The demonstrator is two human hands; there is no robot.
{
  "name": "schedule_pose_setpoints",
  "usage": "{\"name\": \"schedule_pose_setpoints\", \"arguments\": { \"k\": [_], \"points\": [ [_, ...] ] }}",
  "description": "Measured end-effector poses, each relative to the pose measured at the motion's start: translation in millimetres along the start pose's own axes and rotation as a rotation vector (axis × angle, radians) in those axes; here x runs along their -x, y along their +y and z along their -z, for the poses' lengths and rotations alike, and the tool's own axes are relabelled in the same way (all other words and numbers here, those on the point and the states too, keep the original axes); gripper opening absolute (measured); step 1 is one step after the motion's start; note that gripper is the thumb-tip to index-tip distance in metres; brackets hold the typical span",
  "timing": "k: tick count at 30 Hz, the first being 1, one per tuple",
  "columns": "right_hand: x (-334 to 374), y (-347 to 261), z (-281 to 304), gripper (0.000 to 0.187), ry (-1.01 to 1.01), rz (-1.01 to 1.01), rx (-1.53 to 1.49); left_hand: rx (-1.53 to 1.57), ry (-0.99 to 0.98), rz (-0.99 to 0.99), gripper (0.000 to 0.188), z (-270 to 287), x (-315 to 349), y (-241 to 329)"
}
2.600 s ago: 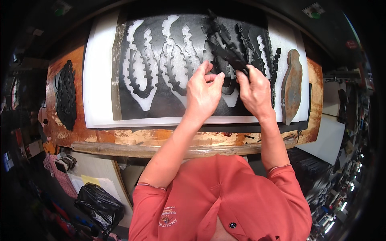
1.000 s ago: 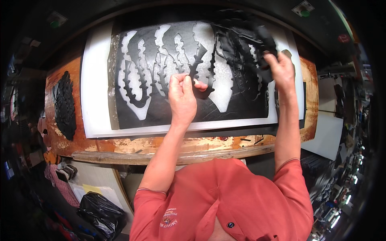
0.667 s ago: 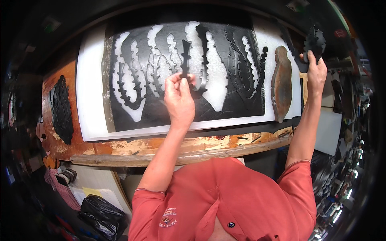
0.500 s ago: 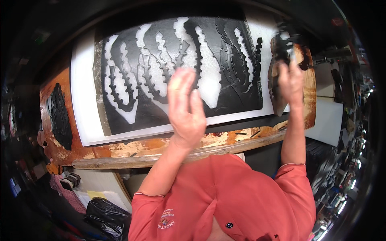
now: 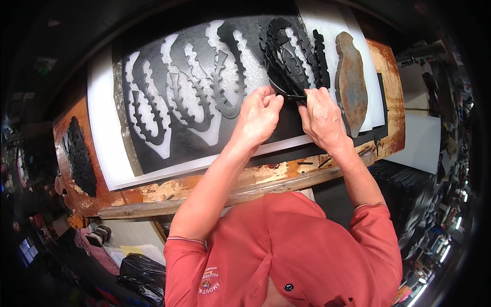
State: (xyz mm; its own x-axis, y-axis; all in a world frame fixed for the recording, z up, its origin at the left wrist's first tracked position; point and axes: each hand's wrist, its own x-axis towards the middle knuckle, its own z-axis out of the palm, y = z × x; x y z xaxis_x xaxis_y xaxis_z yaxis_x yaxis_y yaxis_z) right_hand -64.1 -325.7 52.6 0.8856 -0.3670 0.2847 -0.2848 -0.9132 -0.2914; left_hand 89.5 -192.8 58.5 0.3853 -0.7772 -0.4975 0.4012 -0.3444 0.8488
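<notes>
A wide black sheet (image 5: 179, 146) with notched, loop-shaped cut-outs lies over a pale board. Over its right part is a dark bundle of black notched pieces (image 5: 279, 56), gripped by both my hands at its near end. My left hand (image 5: 259, 116) pinches the left side of that end, thumb and fingers together. On the other side, my right hand (image 5: 323, 118) has its fingers curled round the edge. How many pieces the bundle holds I cannot tell. A narrow notched black strip (image 5: 321, 59) lies just beyond my right hand.
A rusty, leaf-shaped plate (image 5: 352, 84) rests right of my right hand. The pale board (image 5: 106, 153) sits on a worn wooden table (image 5: 279, 174) with a rounded front rail (image 5: 148, 210). Black scraps (image 5: 77, 156) are piled at the far left. A black plastic bag (image 5: 140, 276) is below the table.
My right hand has come left from over the rusty plate with the black pieces, uncovering the plate. My left hand has moved right and closed on the bundle, which now covers the sheet's right part.
</notes>
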Motion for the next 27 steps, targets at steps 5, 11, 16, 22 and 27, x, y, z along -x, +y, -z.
{"name": "schedule_pose_setpoints", "arguments": {
  "k": [5,11,16,22,27],
  "points": [
    [1,0,-6,0.028,0.038,0.006,-0.016,0.243,-0.019,-0.024,0.042,-4,-9,-3],
    [-5,7,-10,0.023,0.08,-0.094,-0.224,0.41,-0.06,-0.055,0.051,-4,-14,-19],
    [-8,13,-5,0.011,-0.06,-0.387,-0.548,0.166,0.133,-0.283,0.043,-12,-5,-26],
    [-21,25,4,0.022,-0.075,-0.57,-0.932,-0.006,0.256,-0.426,0.041,-16,20,-24],
    [-22,30,-3,0.023,-0.109,-0.565,-1.005,-0.328,0.297,-0.384,0.052,-22,-7,-21]
  ]
}}
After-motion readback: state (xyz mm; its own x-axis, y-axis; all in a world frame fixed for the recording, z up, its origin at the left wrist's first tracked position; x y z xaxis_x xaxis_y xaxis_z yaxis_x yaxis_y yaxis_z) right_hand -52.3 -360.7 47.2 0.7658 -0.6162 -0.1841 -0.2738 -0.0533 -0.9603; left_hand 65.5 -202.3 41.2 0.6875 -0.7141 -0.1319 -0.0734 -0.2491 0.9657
